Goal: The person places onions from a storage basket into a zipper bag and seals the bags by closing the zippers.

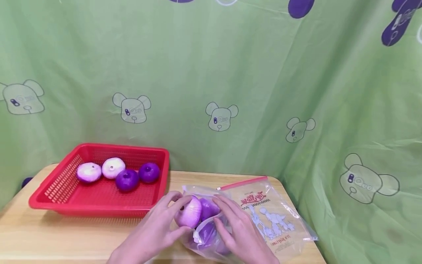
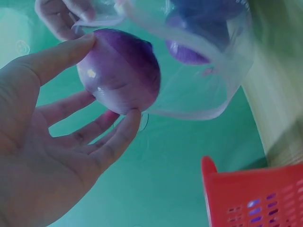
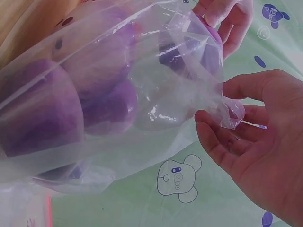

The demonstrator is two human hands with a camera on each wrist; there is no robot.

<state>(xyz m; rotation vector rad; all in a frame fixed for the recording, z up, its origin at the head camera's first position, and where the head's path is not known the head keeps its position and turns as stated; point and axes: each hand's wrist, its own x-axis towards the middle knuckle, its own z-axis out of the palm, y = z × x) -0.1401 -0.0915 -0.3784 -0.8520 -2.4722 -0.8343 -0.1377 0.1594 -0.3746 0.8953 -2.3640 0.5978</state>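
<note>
My left hand (image 1: 155, 225) grips a purple-and-white onion (image 1: 189, 214) between thumb and fingers at the mouth of a clear plastic bag (image 3: 163, 113). In the left wrist view, that onion (image 2: 120, 71) sits against the fingertips, close to the bag's rim. On the other side, my right hand (image 1: 242, 229) pinches the bag's edge, with a fold of plastic between thumb and fingers in the right wrist view. Inside the bag lie several purple onions (image 3: 38, 109), seen through the film.
At the left stands a red plastic basket (image 1: 43, 202) holding several onions, two pale (image 1: 113, 168) and two dark purple (image 1: 126, 180). A flat printed zip bag (image 1: 277, 236) with a red slider strip lies on the wooden table (image 1: 108, 234) at right. Behind hangs a green patterned curtain (image 1: 184, 73).
</note>
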